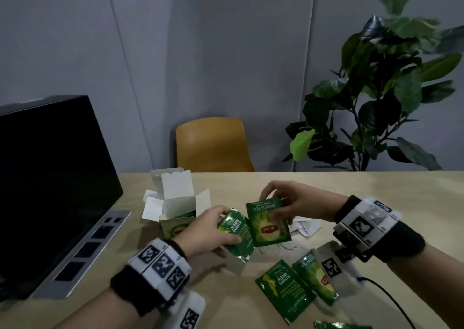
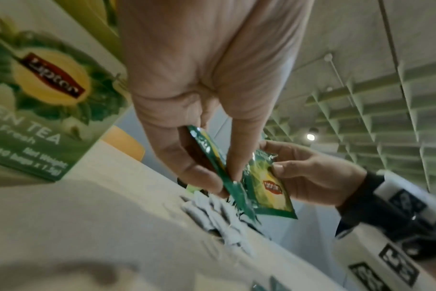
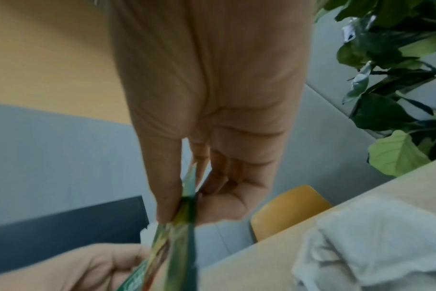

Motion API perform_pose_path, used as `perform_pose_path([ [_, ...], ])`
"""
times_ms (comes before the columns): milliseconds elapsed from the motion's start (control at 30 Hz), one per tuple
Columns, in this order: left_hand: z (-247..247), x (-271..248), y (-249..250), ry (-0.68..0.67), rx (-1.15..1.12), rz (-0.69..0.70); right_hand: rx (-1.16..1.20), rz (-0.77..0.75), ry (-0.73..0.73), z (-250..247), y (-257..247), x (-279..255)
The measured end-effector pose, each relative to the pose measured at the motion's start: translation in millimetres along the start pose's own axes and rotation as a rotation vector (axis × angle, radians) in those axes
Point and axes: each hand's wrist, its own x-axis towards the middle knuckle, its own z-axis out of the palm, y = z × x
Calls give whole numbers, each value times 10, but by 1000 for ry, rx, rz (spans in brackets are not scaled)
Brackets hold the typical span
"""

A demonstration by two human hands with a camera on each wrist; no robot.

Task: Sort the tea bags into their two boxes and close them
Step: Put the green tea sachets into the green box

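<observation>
Left hand (image 1: 209, 230) pinches a green sachet (image 1: 237, 235); right hand (image 1: 293, 203) pinches another sachet (image 1: 268, 224). Open box (image 1: 175, 210) partly hidden; pale table (image 1: 326, 185), grey wall.

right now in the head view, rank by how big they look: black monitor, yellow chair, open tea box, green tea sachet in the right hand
1. black monitor
2. yellow chair, though it stands farther back
3. open tea box
4. green tea sachet, pinched by the right hand
</observation>
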Motion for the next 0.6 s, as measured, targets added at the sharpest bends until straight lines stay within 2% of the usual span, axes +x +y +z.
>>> perform_pose_path([
  [67, -58, -100, -1, 15, -165, 38, 132, -49, 76, -11, -61, -52],
  [167, -111, -210, -11, 44, -297, 116, 303, -100, 178, 19, -143, -81],
  [300, -183, -338, -26, 77, -243, 230, 638, -143, 271, 62, -249, -66],
  [367, -235, -401, -24, 47, -257, 265, 720, -166, 193, 66, -278, -66],
  [500, -285, -472, -28, -43, -321, 263, 720, -133, -85, 214, -333, -28],
  [600, -245, -481, -17, -67, -512, 227, 702, -117, -111, 422, -367, 54],
])
